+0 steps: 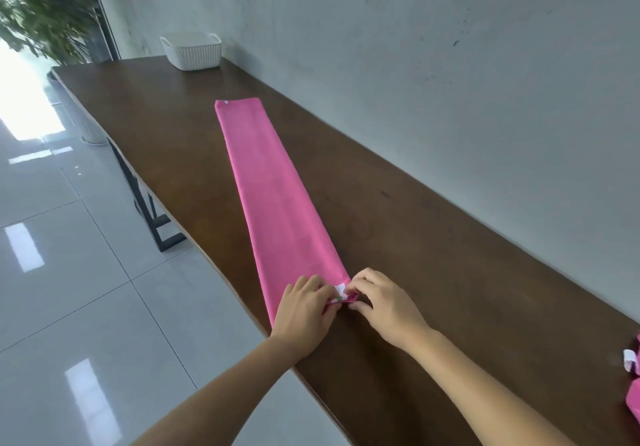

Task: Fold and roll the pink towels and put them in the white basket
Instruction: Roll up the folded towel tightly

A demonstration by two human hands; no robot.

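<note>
Towel: long pink cloth towel, folded into a narrow strip, stretches away from the fingers along the brown wooden table.
Left hand: fingers curled, pinching the near end.
Right hand: fingers curled, pinching the same end, beside its white tag.
Basket: white ribbed plastic basket, far beyond the fingertips.

The towel was smooth matt cloth, the table dark wood, the basket ribbed plastic, the floor glossy tile.

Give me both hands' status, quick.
Left hand: pinching the near end of the pink towel.
Right hand: pinching that same end, beside the white tag.
</note>
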